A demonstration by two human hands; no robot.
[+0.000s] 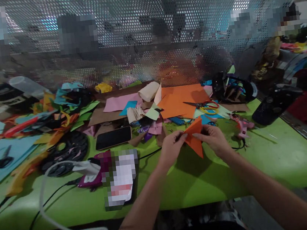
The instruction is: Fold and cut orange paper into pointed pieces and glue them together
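A folded piece of orange paper (pixel 195 139) is held up over the green tabletop, its tip pointing down. My left hand (pixel 173 146) pinches its left side between thumb and fingers. On the opposite side, the thumb and fingers of my right hand (pixel 214 139) are closed on the same paper. Just beyond it lie scissors (pixel 206 107) with red and yellow handles, resting on a larger orange sheet (pixel 178 93). A pink glue gun (pixel 242 125) is to the right of my right hand. Some fingertips are hidden behind the paper.
A dark phone (pixel 113 138) lies left of my hands. Nearer are a lit phone (pixel 123 177) and a purple power strip (pixel 90 177) with cables. A yellow glue gun (pixel 27 172) lies far left, a black bottle (pixel 274 105) right. Paper scraps pile up before a perforated metal panel (pixel 143 27).
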